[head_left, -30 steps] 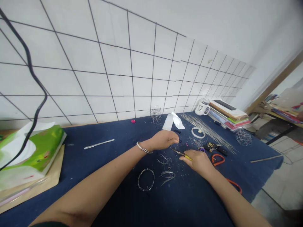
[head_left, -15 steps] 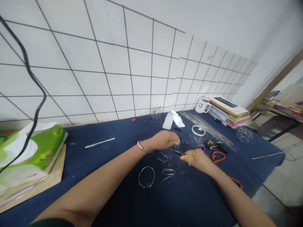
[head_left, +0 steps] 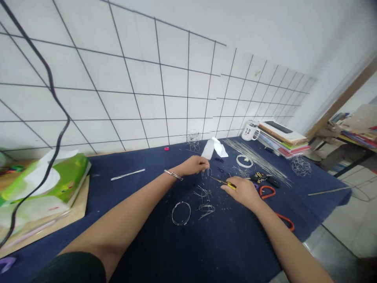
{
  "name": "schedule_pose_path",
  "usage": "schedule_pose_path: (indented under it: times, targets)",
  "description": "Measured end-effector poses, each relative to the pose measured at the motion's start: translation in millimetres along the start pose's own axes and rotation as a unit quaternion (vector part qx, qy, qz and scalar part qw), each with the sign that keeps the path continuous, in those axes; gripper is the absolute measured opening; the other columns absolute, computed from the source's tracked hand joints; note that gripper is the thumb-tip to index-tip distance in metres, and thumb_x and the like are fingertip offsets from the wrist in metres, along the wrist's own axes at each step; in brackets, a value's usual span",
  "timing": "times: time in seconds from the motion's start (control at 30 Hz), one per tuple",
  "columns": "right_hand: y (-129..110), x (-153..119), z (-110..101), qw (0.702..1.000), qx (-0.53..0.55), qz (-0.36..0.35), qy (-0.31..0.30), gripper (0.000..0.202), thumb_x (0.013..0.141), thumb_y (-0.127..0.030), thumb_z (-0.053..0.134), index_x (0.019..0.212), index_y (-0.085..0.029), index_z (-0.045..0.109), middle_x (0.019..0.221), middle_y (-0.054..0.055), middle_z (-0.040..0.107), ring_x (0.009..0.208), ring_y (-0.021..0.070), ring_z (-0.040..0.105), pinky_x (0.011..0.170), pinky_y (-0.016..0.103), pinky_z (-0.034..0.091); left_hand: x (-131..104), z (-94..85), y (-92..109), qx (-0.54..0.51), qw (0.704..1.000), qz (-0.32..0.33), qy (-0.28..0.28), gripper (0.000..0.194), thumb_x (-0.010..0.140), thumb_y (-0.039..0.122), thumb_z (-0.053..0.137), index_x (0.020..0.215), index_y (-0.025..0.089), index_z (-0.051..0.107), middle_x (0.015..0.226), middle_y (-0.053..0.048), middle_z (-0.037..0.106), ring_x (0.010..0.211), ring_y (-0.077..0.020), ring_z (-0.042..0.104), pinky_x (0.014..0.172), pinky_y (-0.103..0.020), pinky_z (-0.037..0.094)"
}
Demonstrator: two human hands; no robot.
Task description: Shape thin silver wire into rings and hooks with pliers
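Beyond the wire ring [head_left: 181, 213], the left hand [head_left: 194, 165] pinches thin wires [head_left: 207, 171]. Right of it, the right hand [head_left: 242, 191] grips yellow-handled pliers [head_left: 223, 182].

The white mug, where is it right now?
In the head view, the mug stands toward the right, at the back of the blue cloth near the tiled wall, just left of the stack of books.

Thin, silvery wires [head_left: 207, 172], bent and pinched together at the top, hang with their loose ends pointing down. Just beside them, apart, the slim pliers [head_left: 223, 182] with dark metal jaws and yellow handles are held slanting, tips towards the wires.
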State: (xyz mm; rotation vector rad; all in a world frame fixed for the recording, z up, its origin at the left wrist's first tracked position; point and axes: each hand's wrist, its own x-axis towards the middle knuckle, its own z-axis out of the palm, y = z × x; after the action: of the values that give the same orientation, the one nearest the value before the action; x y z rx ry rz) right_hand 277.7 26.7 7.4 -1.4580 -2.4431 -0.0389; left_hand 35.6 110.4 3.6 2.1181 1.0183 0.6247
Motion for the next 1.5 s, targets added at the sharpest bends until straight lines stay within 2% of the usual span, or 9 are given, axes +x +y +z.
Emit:
schedule_pose_path:
  times: [0.17,0.4,0.67,0.8,0.97,1.07,1.17,1.27,1.5]
  targets:
    - [10.4,-2.1,0.6,0.996,-0.044,0.01,0.077,0.038,0.083,-0.052,0.038,0.093,-0.023,0.061,0.084,0.004,0.064,0.078,0.0163,0.058,0.066,0.025,0.04,0.3,-1.4,-23.1,-0.02,0.998,-0.055,-0.014,0.023,0.072,0.033,0.051,0.081,0.014,0.06,0.064,0.0,0.057,0.046,-0.0067,0.048,0.048,-0.018,0.038]
    - [20.1,-7.2,6.3,0.992,-0.051,0.014,0.116,0.039,0.083,-0.05,0.039,0.095,-0.021,0.061,0.087,0.006,0.064,0.082,0.0169,0.058,0.07,0.025,0.04,-1.4,2.3,-30.5,0.002,0.998,-0.059,-0.017,0.021,0.068,0.032,0.054,0.077,0.014,0.061,0.064,0.0,0.058,0.05,-0.0083,0.051,0.052,-0.019,0.039]
    - [26.9,-10.8,10.9,0.993,-0.05,-0.015,0.108,0.039,0.083,-0.05,0.039,0.096,-0.021,0.062,0.089,0.006,0.064,0.082,0.0163,0.057,0.071,0.025,0.039,-0.4,4.0,-30.6,0.012,0.999,-0.032,0.004,0.017,0.06,0.028,0.062,0.071,0.015,0.063,0.071,-0.001,0.06,0.068,-0.0122,0.053,0.068,-0.021,0.04]
    - [28.4,-12.7,14.9,0.993,-0.043,-0.028,0.103,0.041,0.083,-0.051,0.039,0.098,-0.02,0.061,0.09,0.007,0.064,0.084,0.0163,0.057,0.073,0.025,0.039,-3.1,3.2,-32.2,-0.012,0.999,-0.037,0.014,0.022,0.062,0.031,0.063,0.075,0.014,0.061,0.07,-0.001,0.059,0.063,-0.0105,0.051,0.062,-0.02,0.04]
    - [30.9,-14.1,21.4,0.992,-0.042,-0.052,0.105,0.04,0.083,-0.05,0.039,0.098,-0.02,0.061,0.088,0.006,0.064,0.084,0.016,0.057,0.073,0.024,0.039,-15.8,7.3,-34.9,-0.047,0.994,-0.064,0.071,0.029,0.077,0.04,0.046,0.087,0.014,0.054,0.059,0.003,0.047,0.048,-0.0063,0.04,0.048,-0.017,0.034]
    - [31.5,-14.0,25.0,0.991,-0.038,-0.058,0.111,0.04,0.083,-0.05,0.039,0.097,-0.02,0.061,0.088,0.006,0.064,0.084,0.0162,0.057,0.071,0.024,0.038,-31.0,13.2,-29.6,-0.073,0.992,-0.062,0.083,0.029,0.077,0.041,0.047,0.086,0.014,0.054,0.059,0.003,0.045,0.047,-0.0059,0.039,0.047,-0.017,0.033]
    - [30.1,-13.8,25.1,0.992,-0.032,-0.064,0.106,0.04,0.083,-0.051,0.038,0.095,-0.021,0.062,0.086,0.006,0.064,0.082,0.0161,0.057,0.068,0.023,0.038,-46.4,22.6,-16.6,-0.063,0.997,-0.024,0.031,0.026,0.073,0.038,0.054,0.081,0.014,0.058,0.066,0.0,0.053,0.055,-0.0084,0.046,0.053,-0.02,0.038]
    - [28.1,-13.9,22.7,0.993,-0.031,-0.064,0.099,0.04,0.083,-0.051,0.038,0.093,-0.022,0.063,0.084,0.006,0.064,0.081,0.016,0.056,0.064,0.023,0.036,-56.4,32.6,-2.6,0.016,1.0,0.02,0.002,0.019,0.072,0.031,0.057,0.084,0.017,0.061,0.083,-0.002,0.058,0.07,-0.0119,0.052,0.067,-0.023,0.041]
    - [27.7,-13.2,20.7,0.995,-0.057,-0.043,0.069,0.039,0.083,-0.051,0.037,0.093,-0.021,0.061,0.082,0.005,0.062,0.08,0.0152,0.055,0.064,0.023,0.034,-65.8,44.2,8.1,0.17,0.984,0.046,-0.018,0.013,0.075,0.024,0.053,0.083,0.021,0.062,0.084,-0.002,0.057,0.076,-0.0138,0.052,0.073,-0.024,0.04]
